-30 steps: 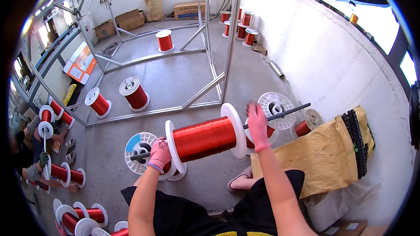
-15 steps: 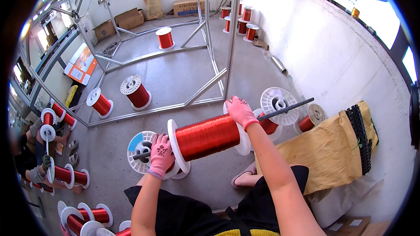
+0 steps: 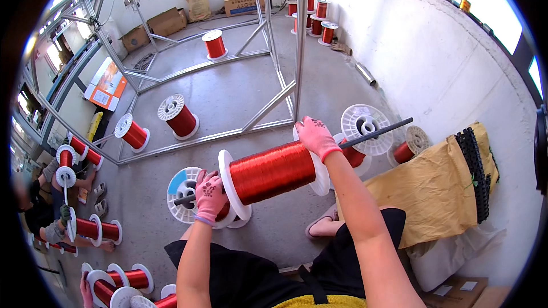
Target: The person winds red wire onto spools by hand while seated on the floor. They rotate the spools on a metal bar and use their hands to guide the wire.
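A large spool of red wire (image 3: 271, 174) with white flanges hangs in front of me, a dark rod (image 3: 377, 131) running through its core and sticking out at both ends. My left hand (image 3: 210, 195), in a pink glove, is closed round the rod beside the left flange. My right hand (image 3: 315, 136), gloved alike, grips the top of the right flange, some fingers hidden behind it. Beneath the rod's left end, a standing spool (image 3: 181, 185) with a blue patch is partly covered. Another upright spool (image 3: 365, 128) stands under the right end.
A metal frame (image 3: 214, 138) stands ahead, with spools (image 3: 181, 117) inside and beside it. Tan sacking (image 3: 419, 199) with black strips lies right, by the white wall (image 3: 434, 63). At the left, a co-worker's gloved hand (image 3: 65, 213) holds a rod among spools. More spools (image 3: 134, 278) lie lower left.
Both hands keep their hold on the spool and rod, which have barely moved. The whole view has shifted slightly. The co-worker's hands at the left have moved a little.
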Demonstrator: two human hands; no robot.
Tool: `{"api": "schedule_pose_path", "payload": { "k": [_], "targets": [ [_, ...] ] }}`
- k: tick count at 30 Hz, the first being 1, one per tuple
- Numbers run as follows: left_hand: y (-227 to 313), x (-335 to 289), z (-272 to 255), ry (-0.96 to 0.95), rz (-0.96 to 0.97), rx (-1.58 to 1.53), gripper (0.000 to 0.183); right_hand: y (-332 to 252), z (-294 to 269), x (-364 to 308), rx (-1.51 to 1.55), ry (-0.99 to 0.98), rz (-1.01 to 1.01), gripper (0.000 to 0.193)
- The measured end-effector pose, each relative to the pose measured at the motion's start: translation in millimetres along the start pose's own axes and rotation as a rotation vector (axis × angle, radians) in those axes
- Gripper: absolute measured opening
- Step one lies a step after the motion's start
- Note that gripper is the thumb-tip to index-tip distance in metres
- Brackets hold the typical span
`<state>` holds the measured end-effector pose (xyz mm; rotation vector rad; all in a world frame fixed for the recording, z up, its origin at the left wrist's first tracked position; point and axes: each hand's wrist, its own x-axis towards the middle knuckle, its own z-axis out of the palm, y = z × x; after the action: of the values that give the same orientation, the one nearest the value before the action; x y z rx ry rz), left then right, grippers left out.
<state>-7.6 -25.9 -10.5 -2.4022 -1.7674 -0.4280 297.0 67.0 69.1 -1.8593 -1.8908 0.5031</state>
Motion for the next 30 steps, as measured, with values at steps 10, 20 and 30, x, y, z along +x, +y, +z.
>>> {"api": "schedule_pose_path", "payload": {
  "k": [10, 20, 30],
  "targets": [
    [1, -3, 1, 0.034, -0.017, -0.038, 0.018, 7, -7, -18, 0.098, 0.115, 0.025, 0.038],
    [0, 2, 0, -0.007, -0.021, -0.06, 0.02, 184, 162, -211, -0.163, 0.022, 0.29, 0.041],
    [-2, -1, 3, -0.054, -0.057, -0.042, 0.019, 166, 120, -196, 0.282, 0.088, 0.381, 0.042]
  ]
}}
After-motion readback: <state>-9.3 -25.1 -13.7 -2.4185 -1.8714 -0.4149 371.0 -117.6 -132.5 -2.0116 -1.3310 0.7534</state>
